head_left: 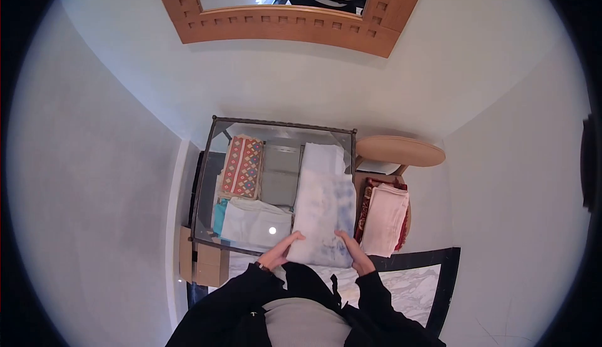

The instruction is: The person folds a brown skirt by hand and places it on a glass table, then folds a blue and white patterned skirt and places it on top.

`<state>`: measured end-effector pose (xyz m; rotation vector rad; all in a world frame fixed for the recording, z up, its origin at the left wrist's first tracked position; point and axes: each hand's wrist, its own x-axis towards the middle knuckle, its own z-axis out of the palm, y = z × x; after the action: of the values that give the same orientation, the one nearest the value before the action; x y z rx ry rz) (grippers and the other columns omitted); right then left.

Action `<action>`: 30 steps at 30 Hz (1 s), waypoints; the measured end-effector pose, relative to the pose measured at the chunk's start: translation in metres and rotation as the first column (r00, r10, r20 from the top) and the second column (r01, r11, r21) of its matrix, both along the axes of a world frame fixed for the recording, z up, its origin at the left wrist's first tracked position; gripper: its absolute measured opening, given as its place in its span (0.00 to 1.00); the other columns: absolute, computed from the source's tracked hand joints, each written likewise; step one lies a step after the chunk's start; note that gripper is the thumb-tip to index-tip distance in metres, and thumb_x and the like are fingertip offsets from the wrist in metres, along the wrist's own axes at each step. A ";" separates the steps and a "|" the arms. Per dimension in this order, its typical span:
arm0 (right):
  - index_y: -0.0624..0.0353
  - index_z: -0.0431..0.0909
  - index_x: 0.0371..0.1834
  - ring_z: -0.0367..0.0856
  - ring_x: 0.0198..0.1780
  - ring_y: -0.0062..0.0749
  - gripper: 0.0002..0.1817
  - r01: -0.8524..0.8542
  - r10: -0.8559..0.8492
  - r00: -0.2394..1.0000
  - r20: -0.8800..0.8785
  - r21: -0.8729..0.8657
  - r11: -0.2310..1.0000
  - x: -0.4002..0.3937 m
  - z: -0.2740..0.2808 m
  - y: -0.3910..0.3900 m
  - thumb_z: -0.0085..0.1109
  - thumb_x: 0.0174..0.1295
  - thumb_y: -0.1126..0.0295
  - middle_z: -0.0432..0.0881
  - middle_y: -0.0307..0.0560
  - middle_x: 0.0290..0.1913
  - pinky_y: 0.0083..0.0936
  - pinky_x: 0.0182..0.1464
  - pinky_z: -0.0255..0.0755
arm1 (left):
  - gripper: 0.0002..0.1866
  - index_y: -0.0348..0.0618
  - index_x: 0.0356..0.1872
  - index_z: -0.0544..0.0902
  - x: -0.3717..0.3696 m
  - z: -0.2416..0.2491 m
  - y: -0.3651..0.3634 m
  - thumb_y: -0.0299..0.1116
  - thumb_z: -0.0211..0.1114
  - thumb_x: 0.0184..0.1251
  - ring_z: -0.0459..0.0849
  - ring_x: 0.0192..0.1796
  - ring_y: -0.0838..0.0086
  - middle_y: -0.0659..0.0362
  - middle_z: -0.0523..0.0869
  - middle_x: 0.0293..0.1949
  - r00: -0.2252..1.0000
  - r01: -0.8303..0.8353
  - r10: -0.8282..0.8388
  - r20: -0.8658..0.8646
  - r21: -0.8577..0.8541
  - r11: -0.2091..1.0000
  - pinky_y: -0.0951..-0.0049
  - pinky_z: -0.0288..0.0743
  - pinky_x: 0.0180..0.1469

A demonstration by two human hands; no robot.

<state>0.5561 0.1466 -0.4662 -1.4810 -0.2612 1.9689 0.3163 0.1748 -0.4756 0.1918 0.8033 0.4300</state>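
Note:
A long folded white cloth with blotchy blue patches [323, 203] lies lengthwise over the right part of a glass-topped table [285, 122]. At its near end, my left hand [280, 251] grips the left edge, thumb on top. Opposite it, my right hand [355, 254] holds the right edge the same way; the fingers of both hands are mostly hidden. Left of the cloth is a folded white cloth [257, 218] with a turquoise piece [219, 215] beside it. Farther back sits a folded cloth with a colourful diamond pattern [242, 166], next to a flat grey item [280, 171].
To the table's right stands a chair with a tan backrest [401, 151], bearing a pale pink folded cloth [385, 215] over a dark red patterned one [367, 212]. Cardboard [211, 265] is at the lower left. A wood-framed mirror [279, 20] hangs on the wall.

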 end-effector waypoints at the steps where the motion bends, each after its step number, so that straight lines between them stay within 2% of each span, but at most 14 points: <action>1: 0.64 0.70 0.60 0.83 0.49 0.30 0.30 0.003 -0.003 1.000 -0.016 -0.022 1.000 -0.003 -0.001 -0.017 0.59 0.62 0.52 0.81 0.46 0.52 0.25 0.54 0.76 | 0.28 0.37 0.59 0.73 -0.005 0.003 -0.011 0.47 0.62 0.64 0.82 0.53 0.71 0.55 0.81 0.53 1.000 0.011 -0.010 0.013 -0.026 1.000 0.69 0.75 0.56; 5: 0.63 0.68 0.63 0.82 0.51 0.32 0.32 0.010 -0.018 0.996 -0.092 -0.093 0.996 -0.020 -0.002 -0.075 0.58 0.63 0.51 0.80 0.48 0.54 0.27 0.55 0.75 | 0.33 0.37 0.63 0.71 -0.014 0.018 -0.045 0.49 0.64 0.63 0.81 0.54 0.71 0.54 0.81 0.54 0.988 0.143 -0.142 -0.061 0.006 0.990 0.67 0.76 0.55; 9: 0.63 0.66 0.65 0.82 0.51 0.33 0.35 0.168 -0.174 0.959 -0.222 -0.046 0.985 -0.034 0.006 -0.112 0.58 0.64 0.48 0.79 0.50 0.56 0.29 0.55 0.76 | 0.32 0.37 0.61 0.72 -0.030 0.007 -0.090 0.47 0.67 0.62 0.82 0.52 0.71 0.54 0.81 0.52 0.989 0.144 -0.143 -0.028 0.013 0.990 0.68 0.78 0.54; 11: 0.62 0.65 0.66 0.81 0.53 0.31 0.36 0.158 -0.167 0.962 -0.218 -0.058 0.986 -0.041 0.012 -0.126 0.57 0.64 0.45 0.78 0.48 0.58 0.29 0.56 0.75 | 0.32 0.37 0.61 0.72 -0.040 0.002 -0.117 0.46 0.68 0.62 0.82 0.51 0.71 0.55 0.81 0.51 0.992 0.128 -0.128 -0.008 -0.013 0.992 0.68 0.78 0.53; 16: 0.61 0.75 0.57 0.82 0.50 0.28 0.26 -0.109 0.098 0.991 -0.091 -0.127 0.986 -0.053 -0.019 -0.188 0.58 0.64 0.52 0.82 0.46 0.51 0.27 0.51 0.77 | 0.30 0.38 0.62 0.71 -0.076 -0.010 -0.199 0.45 0.67 0.63 0.80 0.53 0.74 0.56 0.79 0.54 0.991 0.115 -0.113 0.069 -0.031 0.993 0.69 0.77 0.54; 19: 0.62 0.76 0.55 0.83 0.48 0.30 0.21 -0.125 0.109 0.990 -0.089 -0.212 0.969 -0.083 0.008 -0.226 0.55 0.67 0.57 0.83 0.46 0.49 0.28 0.51 0.77 | 0.28 0.43 0.64 0.70 -0.104 -0.011 -0.244 0.42 0.63 0.66 0.76 0.59 0.74 0.57 0.77 0.59 0.993 0.109 -0.106 0.052 -0.054 0.993 0.72 0.71 0.61; 22: 0.62 0.76 0.55 0.83 0.48 0.28 0.20 -0.052 0.051 0.994 -0.098 -0.010 0.999 -0.101 -0.040 -0.285 0.51 0.69 0.58 0.83 0.46 0.48 0.25 0.51 0.76 | 0.31 0.46 0.68 0.67 -0.138 -0.007 -0.290 0.34 0.65 0.63 0.69 0.67 0.74 0.59 0.71 0.65 0.991 0.037 -0.013 0.135 -0.181 0.983 0.72 0.63 0.67; 23: 0.62 0.77 0.55 0.80 0.52 0.23 0.19 0.011 -0.024 0.977 -0.214 -0.063 0.998 -0.093 -0.089 -0.311 0.52 0.69 0.59 0.82 0.43 0.49 0.22 0.55 0.73 | 0.34 0.47 0.69 0.65 -0.152 -0.008 -0.302 0.30 0.67 0.61 0.66 0.69 0.73 0.60 0.69 0.67 0.984 0.011 0.032 0.175 -0.238 0.971 0.72 0.61 0.69; 24: 0.63 0.76 0.55 0.80 0.51 0.24 0.20 -0.033 0.017 0.984 -0.180 -0.085 0.996 -0.100 -0.078 -0.318 0.53 0.68 0.59 0.82 0.43 0.49 0.22 0.54 0.73 | 0.38 0.47 0.70 0.63 -0.163 -0.012 -0.319 0.27 0.68 0.57 0.64 0.70 0.73 0.60 0.66 0.69 0.992 0.057 -0.069 0.110 0.106 0.993 0.71 0.60 0.70; 25: 0.63 0.76 0.56 0.81 0.51 0.24 0.21 -0.072 0.056 0.987 -0.148 -0.109 0.991 -0.111 -0.067 -0.326 0.53 0.68 0.60 0.82 0.44 0.49 0.22 0.53 0.74 | 0.41 0.47 0.71 0.62 -0.174 -0.019 -0.339 0.23 0.70 0.54 0.63 0.71 0.72 0.60 0.64 0.70 0.989 0.124 -0.144 0.014 0.433 0.893 0.70 0.59 0.70; 26: 0.64 0.75 0.56 0.81 0.50 0.25 0.21 -0.112 0.097 0.988 -0.117 -0.129 0.985 -0.127 -0.047 -0.325 0.54 0.67 0.60 0.82 0.44 0.49 0.22 0.52 0.75 | 0.45 0.47 0.72 0.60 -0.183 -0.028 -0.356 0.20 0.71 0.50 0.61 0.72 0.72 0.60 0.61 0.72 0.979 0.197 -0.179 -0.101 0.706 0.680 0.70 0.58 0.71; 27: 0.64 0.74 0.57 0.82 0.49 0.26 0.22 -0.153 0.141 0.986 -0.087 -0.148 0.977 -0.139 -0.038 -0.325 0.55 0.67 0.60 0.82 0.45 0.49 0.22 0.51 0.76 | 0.53 0.47 0.73 0.56 -0.188 -0.033 -0.366 0.13 0.72 0.42 0.59 0.73 0.69 0.59 0.59 0.73 0.984 0.169 -0.150 -0.092 0.733 0.659 0.68 0.56 0.72; 29: 0.65 0.74 0.56 0.82 0.48 0.27 0.22 -0.218 0.212 0.976 -0.052 -0.187 0.958 -0.151 -0.039 -0.328 0.57 0.65 0.60 0.82 0.45 0.47 0.23 0.49 0.77 | 0.51 0.47 0.74 0.56 -0.192 -0.028 -0.383 0.14 0.70 0.45 0.60 0.73 0.69 0.57 0.58 0.73 0.994 -0.035 -0.003 0.105 0.351 0.936 0.67 0.57 0.72; 30: 0.65 0.74 0.56 0.82 0.47 0.28 0.23 -0.249 0.247 0.968 -0.037 -0.208 0.946 -0.157 -0.040 -0.329 0.58 0.65 0.60 0.82 0.45 0.47 0.24 0.48 0.77 | 0.50 0.47 0.74 0.56 -0.192 -0.031 -0.384 0.14 0.70 0.47 0.60 0.72 0.68 0.56 0.59 0.73 0.973 -0.124 0.102 0.205 0.098 0.987 0.67 0.57 0.72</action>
<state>0.3991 -0.1822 -0.5059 -1.6380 -0.2506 2.2633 0.1242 -0.2096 -0.5066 0.2024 0.5954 0.5923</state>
